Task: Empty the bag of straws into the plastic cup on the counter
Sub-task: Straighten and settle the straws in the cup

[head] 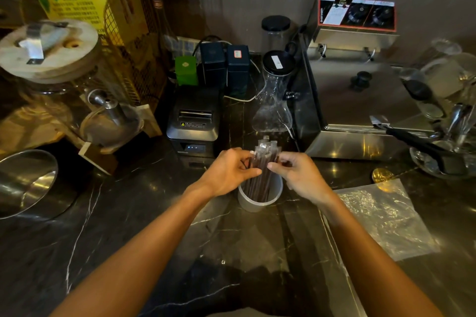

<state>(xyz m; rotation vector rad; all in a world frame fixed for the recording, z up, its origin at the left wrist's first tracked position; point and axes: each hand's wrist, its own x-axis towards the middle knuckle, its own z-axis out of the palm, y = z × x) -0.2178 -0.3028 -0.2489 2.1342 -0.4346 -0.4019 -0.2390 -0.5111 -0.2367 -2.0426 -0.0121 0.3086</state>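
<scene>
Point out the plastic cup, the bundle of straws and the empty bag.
plastic cup (253, 204): head view, on its front wall below the rim.
bundle of straws (265, 159): head view, mid-bundle between the hands.
empty bag (383, 219): head view, middle of the flat plastic.

dark straws (260, 177); white-veined black counter (128, 226)

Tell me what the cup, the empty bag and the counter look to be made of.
Cup: translucent whitish plastic, matte; the dark straws show faintly through its wall.
Empty bag: thin clear plastic film, crinkled and glinting, with the counter visible through it.
Counter: dark polished stone, probably marble or an imitation, judging by its pale veins and glossy light reflections.
</scene>
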